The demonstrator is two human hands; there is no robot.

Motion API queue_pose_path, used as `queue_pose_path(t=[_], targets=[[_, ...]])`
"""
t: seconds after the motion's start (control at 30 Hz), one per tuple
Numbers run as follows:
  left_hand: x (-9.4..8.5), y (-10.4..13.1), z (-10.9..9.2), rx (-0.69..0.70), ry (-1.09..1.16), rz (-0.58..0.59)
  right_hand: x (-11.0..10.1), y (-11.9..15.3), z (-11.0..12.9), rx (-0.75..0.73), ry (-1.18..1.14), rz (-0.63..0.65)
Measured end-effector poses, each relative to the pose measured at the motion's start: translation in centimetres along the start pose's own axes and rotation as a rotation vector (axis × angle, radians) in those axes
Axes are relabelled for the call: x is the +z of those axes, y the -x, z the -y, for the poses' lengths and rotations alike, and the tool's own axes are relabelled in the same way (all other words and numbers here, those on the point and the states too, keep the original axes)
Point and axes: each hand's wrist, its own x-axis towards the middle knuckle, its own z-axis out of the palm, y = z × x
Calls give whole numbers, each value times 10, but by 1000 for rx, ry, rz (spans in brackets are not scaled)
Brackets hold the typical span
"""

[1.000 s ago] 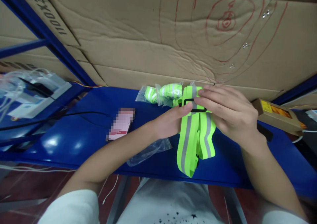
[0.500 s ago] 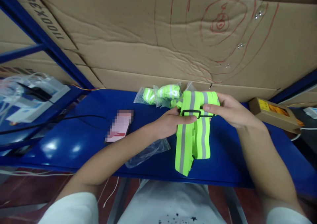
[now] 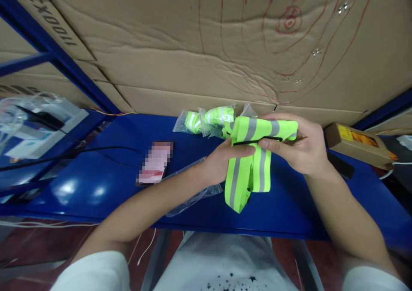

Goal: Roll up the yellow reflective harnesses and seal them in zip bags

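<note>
Neon yellow-green reflective straps (image 3: pixel 236 177) with grey stripes hang in folds from both my hands above the blue table. My left hand (image 3: pixel 222 160) grips their left side, its thumb lying along the strap under a black buckle (image 3: pixel 257 141). On the right, my right hand (image 3: pixel 299 143) pinches the folded strap, with the thumb on the buckle's right part. The buckle is seen nearly edge-on. Fingers behind the straps are hidden. Behind the straps lie clear plastic bags with similar rolled straps (image 3: pixel 219 118). An opened-out clear plastic bag (image 3: pixel 196 198) rests partly under my left forearm.
On the blue table (image 3: pixel 106 153) lies a phone (image 3: pixel 156 162) with a blurred screen. A dark flat object (image 3: pixel 341 165) sits right of my right hand, beside a cardboard box (image 3: pixel 360 145). White devices with cables (image 3: pixel 48 128) crowd the left. Cardboard (image 3: pixel 161 59) lines the back.
The buckle has turned from face-on to nearly edge-on. My right hand has moved slightly right and up, drawing the upper strap fold outward. The hanging loops sit a little higher.
</note>
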Motion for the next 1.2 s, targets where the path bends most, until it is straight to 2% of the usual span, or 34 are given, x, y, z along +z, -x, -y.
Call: queue_pose_path(t=[0.1, 0.17, 0.3, 0.4, 0.47, 0.57, 0.63, 0.67, 0.8, 0.87, 0.97, 1.07, 1.2], targets=[[1, 1, 3, -13, -133, 141, -1, 2, 3, -22, 45, 9], [-1, 1, 4, -28, -180, 228, -3, 2, 2, -130, 83, 53], [-5, 3, -1, -2, -156, 329, -10, 1, -4, -408, 211, 86], [-4, 6, -6, -16, -123, 421, -15, -1, -2, -471, 322, 82], [-3, 6, -8, -22, -102, 340, -18, -2, 2, -449, 369, 113], [-2, 2, -9, -47, -102, 121, -22, -6, 6, -361, 315, 337], [-2, -1, -10, -78, -112, 64, -25, -9, 5, -290, 226, 496], [-2, -2, -10, -81, -118, 62, -27, -10, 3, -248, 172, 513], [0, -1, -9, -35, -191, 21, -26, -13, -4, -37, 16, 335], [-1, 1, -7, -49, -242, -27, -23, -14, -6, 76, 31, 382], [-3, 1, -5, -60, -305, -61, -21, -15, -7, 166, 45, 492], [-7, -1, -8, -46, -344, -43, -20, -16, -8, 189, 15, 481], [-13, -3, -11, -89, -420, 47, -15, -14, -8, 200, -17, 403]])
